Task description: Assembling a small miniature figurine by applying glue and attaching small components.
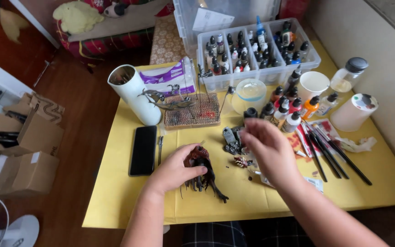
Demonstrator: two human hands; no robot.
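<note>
My left hand (175, 171) grips a dark red and brown spiky creature miniature (203, 173) that rests on the yellow table cover (115, 183). My right hand (268, 151) hovers blurred above small grey and red model parts (235, 145), fingers pinched together; whether it holds anything is unclear. Several paintbrushes (330, 153) lie just right of that hand.
A black phone (143, 150) lies left of the miniature. A white tube (133, 93), a cork block (192, 112) with a grey winged model, several paint bottles (293, 112), a clear bin of bottles (257, 50) and cups stand behind. Cardboard boxes (28, 151) sit on the floor at left.
</note>
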